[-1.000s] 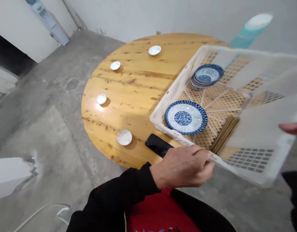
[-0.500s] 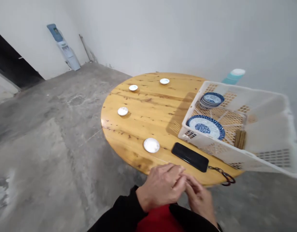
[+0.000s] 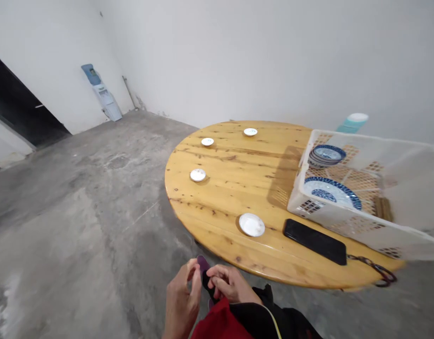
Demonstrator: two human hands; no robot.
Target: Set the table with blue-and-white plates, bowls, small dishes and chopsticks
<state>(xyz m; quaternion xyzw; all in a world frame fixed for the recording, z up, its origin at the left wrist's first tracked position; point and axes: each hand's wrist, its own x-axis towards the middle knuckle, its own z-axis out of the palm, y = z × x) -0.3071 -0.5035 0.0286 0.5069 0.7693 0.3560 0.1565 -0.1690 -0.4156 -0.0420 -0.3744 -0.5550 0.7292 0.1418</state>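
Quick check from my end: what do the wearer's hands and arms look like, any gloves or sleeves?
No gloves: the left hand and right hand are both bare, with five-fingered human shapes. A black sleeve shows on the right arm; the left cuff is out of view. Between them are red cloth and a thin yellowish line along black fabric.

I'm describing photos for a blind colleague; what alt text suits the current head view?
Left hand and right hand, fingers curled, hover before a round wooden table bearing four small white dishes, a black phone and a white basket with blue-and-white bowls, a plate and brown sticks.
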